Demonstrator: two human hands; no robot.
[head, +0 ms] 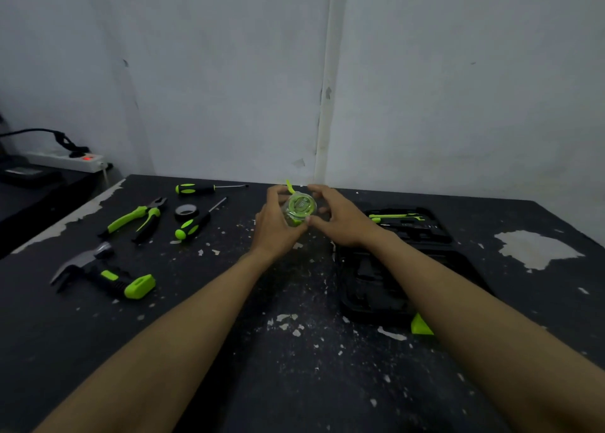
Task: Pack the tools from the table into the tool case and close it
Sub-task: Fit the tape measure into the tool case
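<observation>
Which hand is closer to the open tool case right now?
Right. The right hand is just left of the tool case, touching the green tape measure; the left hand grips that measure from farther left.

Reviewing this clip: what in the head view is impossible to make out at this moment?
- The round green item: label blurred, its edges covered by the left hand and right hand gripping it.
- The tool case: near half crossed by the right forearm; dark recesses unreadable.
- The dark device on the side table: cut off by the left edge.
</observation>
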